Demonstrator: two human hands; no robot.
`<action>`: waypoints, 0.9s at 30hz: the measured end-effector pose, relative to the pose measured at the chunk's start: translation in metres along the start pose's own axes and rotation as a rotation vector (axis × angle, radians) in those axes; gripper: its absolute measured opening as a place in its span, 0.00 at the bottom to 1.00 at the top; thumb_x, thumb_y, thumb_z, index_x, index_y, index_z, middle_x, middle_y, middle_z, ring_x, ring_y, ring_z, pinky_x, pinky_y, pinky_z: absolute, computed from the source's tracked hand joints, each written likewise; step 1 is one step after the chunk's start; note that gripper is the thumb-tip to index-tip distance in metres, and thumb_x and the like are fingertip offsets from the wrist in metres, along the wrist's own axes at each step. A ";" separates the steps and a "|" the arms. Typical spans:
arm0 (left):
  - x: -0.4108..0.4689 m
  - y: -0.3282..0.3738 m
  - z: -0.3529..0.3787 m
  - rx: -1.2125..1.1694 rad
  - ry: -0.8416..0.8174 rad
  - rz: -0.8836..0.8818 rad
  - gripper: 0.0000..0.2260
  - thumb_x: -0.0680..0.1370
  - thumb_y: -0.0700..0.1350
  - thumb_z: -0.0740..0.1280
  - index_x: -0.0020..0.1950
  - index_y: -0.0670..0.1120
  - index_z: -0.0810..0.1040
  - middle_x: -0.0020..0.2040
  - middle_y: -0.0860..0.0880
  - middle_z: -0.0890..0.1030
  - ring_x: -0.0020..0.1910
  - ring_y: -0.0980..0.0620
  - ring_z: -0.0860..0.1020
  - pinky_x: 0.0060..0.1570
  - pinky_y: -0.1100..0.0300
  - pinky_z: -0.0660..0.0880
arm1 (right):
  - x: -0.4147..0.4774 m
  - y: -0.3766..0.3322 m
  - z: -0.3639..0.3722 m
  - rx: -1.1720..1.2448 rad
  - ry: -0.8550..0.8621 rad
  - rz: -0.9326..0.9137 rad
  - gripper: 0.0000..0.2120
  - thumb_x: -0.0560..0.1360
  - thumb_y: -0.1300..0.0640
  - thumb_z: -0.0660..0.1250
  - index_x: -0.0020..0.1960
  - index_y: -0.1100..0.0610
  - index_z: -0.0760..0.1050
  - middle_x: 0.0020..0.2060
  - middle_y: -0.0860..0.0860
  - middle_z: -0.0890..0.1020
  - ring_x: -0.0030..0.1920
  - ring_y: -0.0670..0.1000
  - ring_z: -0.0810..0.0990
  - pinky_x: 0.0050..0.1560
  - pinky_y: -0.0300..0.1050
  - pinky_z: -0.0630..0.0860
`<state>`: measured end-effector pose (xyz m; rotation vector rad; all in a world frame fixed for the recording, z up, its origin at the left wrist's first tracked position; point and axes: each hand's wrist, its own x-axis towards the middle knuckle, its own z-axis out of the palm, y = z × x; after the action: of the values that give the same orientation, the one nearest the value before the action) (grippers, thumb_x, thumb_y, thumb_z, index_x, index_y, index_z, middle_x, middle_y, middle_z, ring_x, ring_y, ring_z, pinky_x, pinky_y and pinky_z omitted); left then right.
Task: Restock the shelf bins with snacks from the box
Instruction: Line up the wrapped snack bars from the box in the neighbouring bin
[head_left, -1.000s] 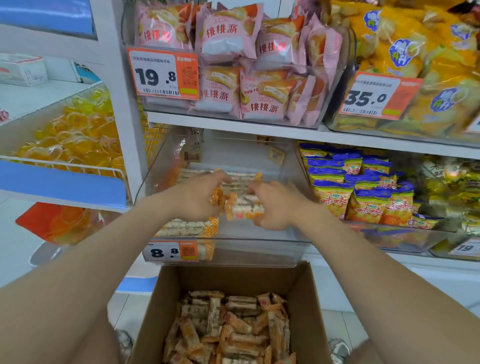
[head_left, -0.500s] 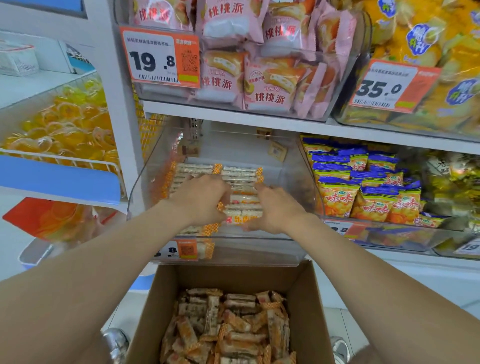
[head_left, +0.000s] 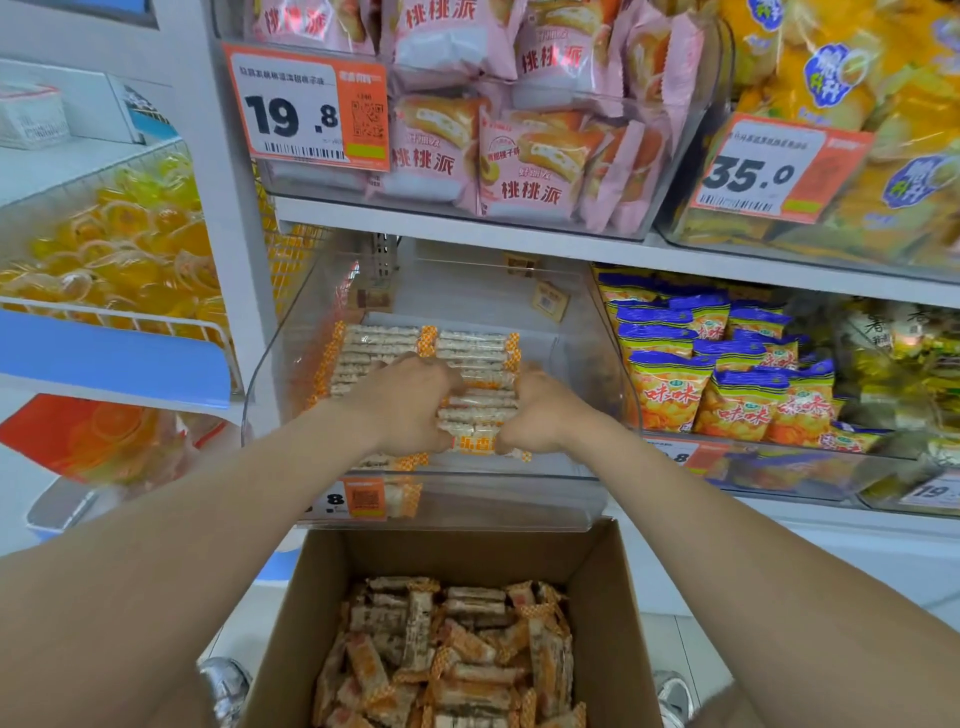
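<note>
A clear plastic shelf bin (head_left: 587, 499) on the middle shelf holds rows of long snack bars (head_left: 384, 338) in clear and orange wrappers. Both my hands are inside the bin. My left hand (head_left: 410, 405) and my right hand (head_left: 540, 410) grip the two ends of a small stack of snack bars (head_left: 475, 415), which sits on the bin floor in the right-hand row. Below, an open cardboard box (head_left: 608, 587) holds several loose bars of the same kind (head_left: 452, 660).
Above is a bin of pink pie packets (head_left: 519, 156) with a 19.8 price tag (head_left: 306, 109). Yellow bags (head_left: 857, 104) sit upper right. Blue-and-orange chip bags (head_left: 727, 379) fill the bin to the right. Yellow jelly cups (head_left: 119, 249) sit in a wire shelf at left.
My hands carried the stack of bars from above the bin's front down onto the right-hand row. The view has come closer to the shelf.
</note>
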<state>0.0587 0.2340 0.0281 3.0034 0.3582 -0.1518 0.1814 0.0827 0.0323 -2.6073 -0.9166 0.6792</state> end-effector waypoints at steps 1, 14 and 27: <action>0.001 -0.001 0.000 0.013 -0.011 -0.012 0.30 0.71 0.59 0.75 0.71 0.51 0.76 0.68 0.50 0.78 0.68 0.44 0.75 0.64 0.37 0.75 | 0.001 0.000 -0.002 0.045 0.012 0.009 0.56 0.70 0.58 0.81 0.83 0.61 0.46 0.75 0.59 0.70 0.71 0.60 0.73 0.52 0.46 0.73; -0.002 0.003 0.007 0.056 -0.029 -0.068 0.40 0.76 0.60 0.70 0.83 0.51 0.57 0.82 0.48 0.60 0.79 0.39 0.61 0.71 0.35 0.67 | 0.003 0.012 0.005 -0.120 0.085 -0.179 0.49 0.72 0.50 0.78 0.84 0.49 0.54 0.78 0.58 0.61 0.77 0.60 0.65 0.71 0.48 0.69; -0.007 0.005 0.002 -0.008 -0.068 -0.128 0.40 0.79 0.60 0.70 0.84 0.49 0.54 0.85 0.46 0.50 0.82 0.36 0.55 0.76 0.33 0.59 | -0.005 0.005 0.007 -0.263 0.251 -0.244 0.35 0.71 0.48 0.79 0.72 0.55 0.68 0.55 0.58 0.80 0.57 0.63 0.80 0.48 0.51 0.77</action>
<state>0.0530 0.2274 0.0276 2.9588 0.5421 -0.2625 0.1770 0.0765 0.0254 -2.6538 -1.2845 0.1731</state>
